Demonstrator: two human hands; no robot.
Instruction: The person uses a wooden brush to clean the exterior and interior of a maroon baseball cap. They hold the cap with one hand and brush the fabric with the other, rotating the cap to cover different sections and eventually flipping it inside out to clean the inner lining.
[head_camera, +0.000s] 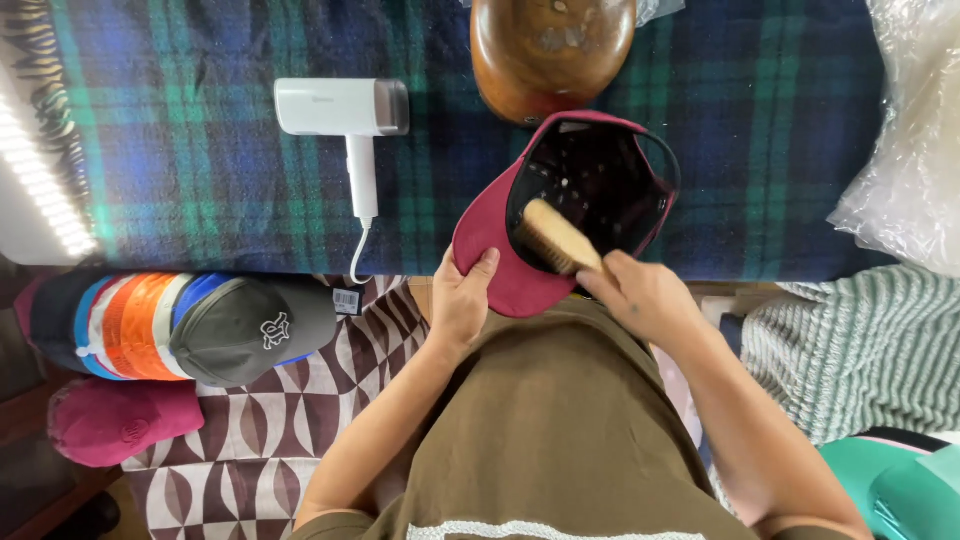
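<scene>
One maroon cap (500, 250), upturned at the desk's (200, 180) near edge, one wooden brush (556, 238) inside.

Left hand (462, 300) pinches the brim, which points down-left; right hand (640, 293) grips the brush, its long axis running up-left into the crown. One white hairdryer (345, 120) lies well left.

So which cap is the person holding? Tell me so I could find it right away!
Look at the near edge of the blue and green plaid blanket, just below the round wooden form. There the left hand grips the brim of a dark pink cap, turned upside down, while the right hand holds a wooden brush inside it. The other caps sit stacked at the left, untouched.
</scene>
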